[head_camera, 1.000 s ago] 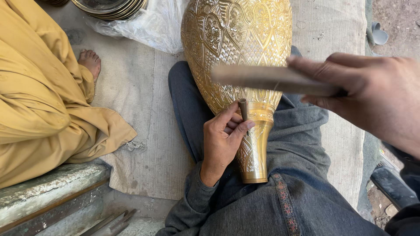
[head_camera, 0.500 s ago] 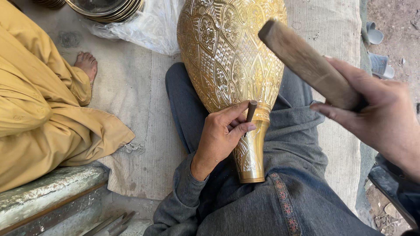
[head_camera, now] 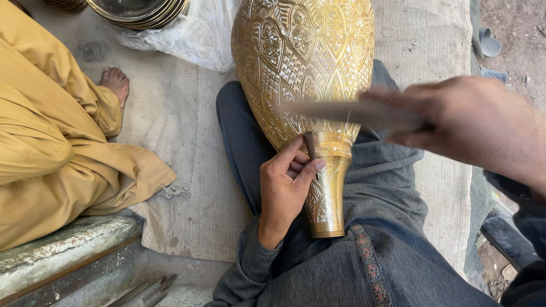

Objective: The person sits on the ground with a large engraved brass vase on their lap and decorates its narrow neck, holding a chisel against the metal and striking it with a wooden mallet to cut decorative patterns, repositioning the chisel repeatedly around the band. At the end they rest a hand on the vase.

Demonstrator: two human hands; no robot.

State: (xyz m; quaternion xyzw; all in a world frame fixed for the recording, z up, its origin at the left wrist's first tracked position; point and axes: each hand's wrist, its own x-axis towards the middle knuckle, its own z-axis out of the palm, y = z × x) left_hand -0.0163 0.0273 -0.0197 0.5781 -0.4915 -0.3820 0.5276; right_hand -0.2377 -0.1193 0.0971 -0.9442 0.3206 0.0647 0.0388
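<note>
Single head-worn view: I look steeply down from the wearer's head onto their own lap, close enough that the brass vase [head_camera: 310, 85] laid along the legs fills the upper centre, with the left hand [head_camera: 287, 187] just below it and the right hand [head_camera: 478, 125] blurred at the right edge. The view faces forward past the knees to a woven mat [head_camera: 182, 170] on the floor, with a seated neighbour's yellow garment [head_camera: 51, 153] at left. I have no second view, so nothing is shared.
</note>
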